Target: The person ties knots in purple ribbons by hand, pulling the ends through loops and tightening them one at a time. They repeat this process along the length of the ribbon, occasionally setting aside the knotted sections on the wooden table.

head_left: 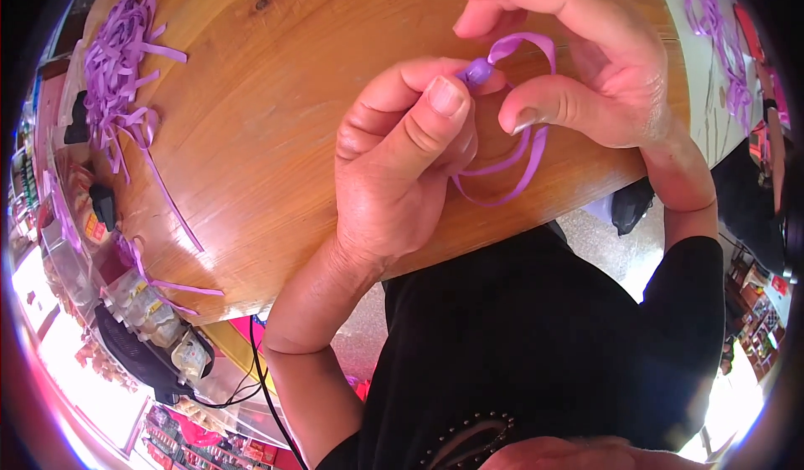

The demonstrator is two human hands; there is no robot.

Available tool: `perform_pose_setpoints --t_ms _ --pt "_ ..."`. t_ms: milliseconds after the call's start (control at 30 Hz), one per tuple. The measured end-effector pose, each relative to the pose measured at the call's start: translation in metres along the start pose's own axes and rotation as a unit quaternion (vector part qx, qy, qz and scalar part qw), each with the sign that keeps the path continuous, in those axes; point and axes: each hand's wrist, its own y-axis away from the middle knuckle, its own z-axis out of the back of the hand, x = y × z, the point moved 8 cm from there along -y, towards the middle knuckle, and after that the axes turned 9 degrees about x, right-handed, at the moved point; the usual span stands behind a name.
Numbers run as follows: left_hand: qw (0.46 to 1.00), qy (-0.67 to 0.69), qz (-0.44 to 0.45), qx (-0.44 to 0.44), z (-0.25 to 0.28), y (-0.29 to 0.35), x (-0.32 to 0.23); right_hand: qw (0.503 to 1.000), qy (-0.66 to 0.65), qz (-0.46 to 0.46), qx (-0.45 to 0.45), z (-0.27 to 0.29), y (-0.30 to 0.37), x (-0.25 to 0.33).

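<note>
Between the thumb and fingers of my left hand (402,152) is a small glossy purple bead-like piece (478,71), its far end sticking out past the fingertips. A purple ribbon (538,160) runs from that end, arches to the right and hangs in loops below, over the wooden table (285,118). My right hand (590,60) is just right of the bead, thumb and fingers spread apart around the upper ribbon loop. I see nothing gripped in it. Part of the ribbon passes behind the right thumb, and the left fingers hide the bead's near end.
A heap of purple ribbons (121,60) lies along the table's left edge, with loose strands trailing toward me. More purple ribbons (724,47) lie on a white surface at the far right. Beyond the left edge are a black mesh item (138,353) and a black cable (258,369).
</note>
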Motion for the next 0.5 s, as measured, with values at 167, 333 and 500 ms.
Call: perform_pose_setpoints --t_ms 167,333,500 --pt "0.998 -0.055 0.019 0.015 -0.004 0.001 0.002 0.972 0.096 0.213 -0.023 -0.009 0.002 0.018" --pt "0.999 -0.034 0.013 0.014 -0.007 0.002 -0.006 0.974 0.079 0.208 -0.031 -0.007 0.005 0.024" --pt "0.998 -0.055 -0.01 -0.007 -0.008 0.006 -0.013 0.967 0.088 0.233 -0.044 -0.004 0.006 0.032"
